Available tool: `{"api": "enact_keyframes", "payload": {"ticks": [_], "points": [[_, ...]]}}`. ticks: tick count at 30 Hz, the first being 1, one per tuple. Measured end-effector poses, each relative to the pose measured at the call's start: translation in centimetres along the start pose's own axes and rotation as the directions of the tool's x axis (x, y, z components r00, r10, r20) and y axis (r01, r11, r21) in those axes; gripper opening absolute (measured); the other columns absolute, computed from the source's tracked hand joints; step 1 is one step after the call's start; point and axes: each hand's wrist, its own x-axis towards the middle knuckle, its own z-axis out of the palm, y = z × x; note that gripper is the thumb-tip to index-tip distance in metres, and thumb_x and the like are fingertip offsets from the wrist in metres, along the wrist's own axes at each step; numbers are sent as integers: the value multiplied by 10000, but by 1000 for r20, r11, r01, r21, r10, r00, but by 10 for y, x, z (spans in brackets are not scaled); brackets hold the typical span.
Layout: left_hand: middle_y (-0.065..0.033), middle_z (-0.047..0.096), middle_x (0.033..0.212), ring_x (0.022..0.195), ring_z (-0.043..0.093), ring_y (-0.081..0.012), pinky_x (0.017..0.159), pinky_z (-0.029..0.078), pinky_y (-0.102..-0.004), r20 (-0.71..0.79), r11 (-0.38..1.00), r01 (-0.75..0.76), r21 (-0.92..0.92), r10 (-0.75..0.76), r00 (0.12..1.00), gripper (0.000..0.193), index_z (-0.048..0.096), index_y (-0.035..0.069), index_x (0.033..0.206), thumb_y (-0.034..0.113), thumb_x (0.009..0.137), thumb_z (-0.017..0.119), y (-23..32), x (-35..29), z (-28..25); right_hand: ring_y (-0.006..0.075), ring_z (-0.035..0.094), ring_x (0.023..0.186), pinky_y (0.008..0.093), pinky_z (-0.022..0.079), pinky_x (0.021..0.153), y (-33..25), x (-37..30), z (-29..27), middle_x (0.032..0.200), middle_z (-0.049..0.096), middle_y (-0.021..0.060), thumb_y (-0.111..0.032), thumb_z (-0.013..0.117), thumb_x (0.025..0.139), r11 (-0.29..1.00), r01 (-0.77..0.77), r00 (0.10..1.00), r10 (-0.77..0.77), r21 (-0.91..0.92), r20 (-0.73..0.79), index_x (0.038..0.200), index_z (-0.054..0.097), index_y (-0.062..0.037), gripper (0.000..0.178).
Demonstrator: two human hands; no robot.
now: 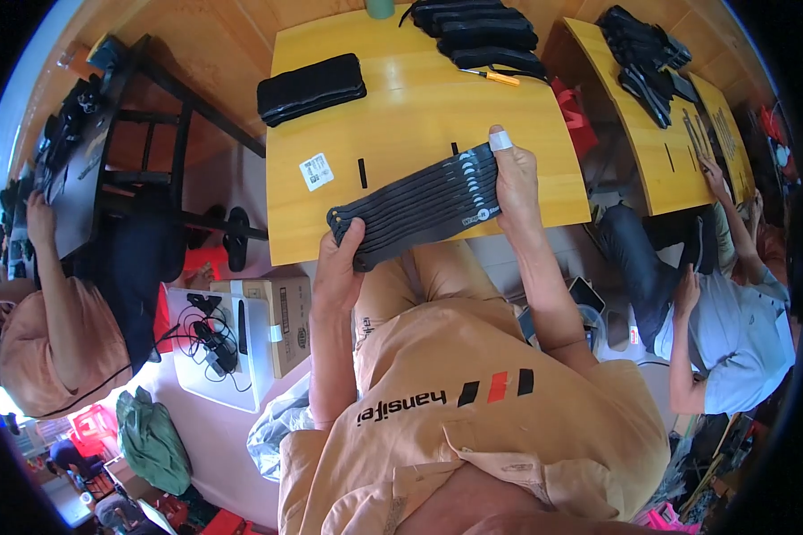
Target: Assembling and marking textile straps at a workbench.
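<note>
A fanned stack of black straps [419, 207] with white printed marks at one end spans both my hands, tilted up to the right above the table's near edge. My left hand [337, 267] grips its left end, thumb on top. At the printed end my right hand [517, 187] is closed, with white tape round the thumb. Behind the straps lies the yellow table [401, 98], with a black slot or strip [362, 173] and a white label [315, 172]. Another neat black stack [312, 89] rests at the far left of the tabletop.
Black bundles [482, 36] and an orange-handled tool [501, 78] lie at the far right. A green cup [380, 8] stands at the back edge. Co-workers sit at tables on either side. Left of my legs are a cardboard box [287, 312] and a white bin [241, 388] with cables.
</note>
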Motion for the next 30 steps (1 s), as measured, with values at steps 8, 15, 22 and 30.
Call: {"api": "enact_keyframes", "payload": {"ticks": [8,15,22,30], "points": [[-105,559,1112,1013,551,-201,873,450,-343,161,966,-16,-258,60,985,375,464,8,1171,252,888,493,-4,3,0,87,542,504,219,444,475,6,0,-1,620,593,33,-338,546,862,949,-194,977,210,250,-39,661,573,-21,376],[-50,631,869,737,599,-102,627,494,-223,55,985,8,173,-18,998,234,595,13,995,201,894,497,14,2,0,65,489,440,198,398,442,6,2,-16,548,554,-1,-325,541,868,1000,-7,997,9,29,-75,622,563,-35,381],[1,553,710,630,486,-46,546,405,-205,-223,868,-233,438,356,908,254,616,11,885,210,916,461,-6,10,13,42,464,450,192,353,420,18,-1,-16,534,524,-25,-309,536,875,991,110,991,-116,-81,-70,557,517,-63,402],[-38,604,810,702,554,-87,631,456,-238,-215,932,-363,11,357,909,297,590,-21,939,233,925,436,-2,12,26,110,559,493,230,449,454,14,-4,-7,609,596,47,-332,546,862,931,-130,989,148,340,-28,702,567,-30,342]]}}
